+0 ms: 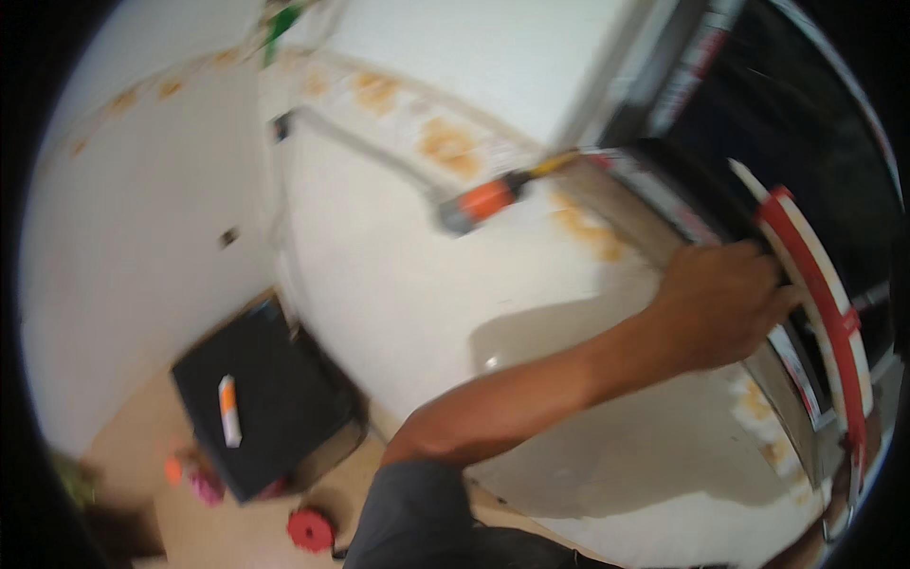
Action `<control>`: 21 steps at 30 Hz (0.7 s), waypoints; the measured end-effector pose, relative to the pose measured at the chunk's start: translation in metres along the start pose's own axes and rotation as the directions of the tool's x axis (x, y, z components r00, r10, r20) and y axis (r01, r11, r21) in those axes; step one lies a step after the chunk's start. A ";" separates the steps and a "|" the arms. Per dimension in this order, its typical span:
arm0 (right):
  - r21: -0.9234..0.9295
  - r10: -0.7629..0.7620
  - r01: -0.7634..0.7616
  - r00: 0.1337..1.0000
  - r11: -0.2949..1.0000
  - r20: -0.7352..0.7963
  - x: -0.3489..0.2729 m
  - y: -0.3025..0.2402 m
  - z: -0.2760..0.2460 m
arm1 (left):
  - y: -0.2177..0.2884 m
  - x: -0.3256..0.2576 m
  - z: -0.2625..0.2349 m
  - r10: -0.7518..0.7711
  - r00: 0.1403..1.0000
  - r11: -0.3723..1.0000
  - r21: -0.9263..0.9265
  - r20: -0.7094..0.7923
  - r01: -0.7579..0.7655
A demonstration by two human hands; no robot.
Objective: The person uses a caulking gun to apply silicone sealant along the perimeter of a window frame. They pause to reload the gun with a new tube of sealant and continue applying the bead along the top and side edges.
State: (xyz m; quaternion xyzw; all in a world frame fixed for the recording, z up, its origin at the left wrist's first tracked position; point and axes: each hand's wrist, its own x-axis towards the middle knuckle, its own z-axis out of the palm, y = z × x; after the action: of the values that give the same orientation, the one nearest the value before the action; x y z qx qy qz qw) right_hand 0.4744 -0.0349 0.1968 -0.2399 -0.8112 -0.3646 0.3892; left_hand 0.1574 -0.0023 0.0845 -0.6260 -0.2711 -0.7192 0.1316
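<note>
Grip of the right hand (725, 299): fingers curled over the near edge of a dark, glossy appliance door (806, 123) at the right of the view, beside a curved white-and-red trim strip (825, 284) that runs down its front. Fingertips are hidden behind the edge, so the hold looks closed on the door, thumb side toward the wall. The forearm reaches in from the lower middle, out of a grey sleeve (417, 512). Judgement: the hand sits on the edge because that is where the door gives purchase. Left hand: not in view.

Near, low left: a black box (275, 398) stands on the tan floor (133, 446) against the wall. On its top lies a small white tube with an orange band (228, 410), flat, probably just set down there for reach. Just beside the box on the floor are a red round cap-like object (310, 529) and some pink and orange bits (194, 479), too blurred to name.

Middle: white wall (398, 284) with orange-brown patches. A grey pipe (365, 147) runs across it to an orange-and-grey fitting (479, 202), which ends near the appliance's top corner.

Far: along the door frame a long narrow label strip (697, 62), red, white and black, runs up the edge; its print is unreadable. A green smear (282, 21) at the top cannot be identified.
</note>
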 end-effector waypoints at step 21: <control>0.916 0.687 -0.390 0.691 0.091 0.225 -0.190 0.030 0.013 | 0.119 0.042 0.146 -0.462 0.610 -0.060 -0.709 0.644 0.703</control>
State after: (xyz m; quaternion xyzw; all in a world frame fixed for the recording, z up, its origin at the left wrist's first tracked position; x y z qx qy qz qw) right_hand 0.5991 -0.0259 0.0500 -0.2077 -0.6547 0.3043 0.6600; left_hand 0.3336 -0.0118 0.1625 -0.4589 -0.0434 -0.6394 -0.6153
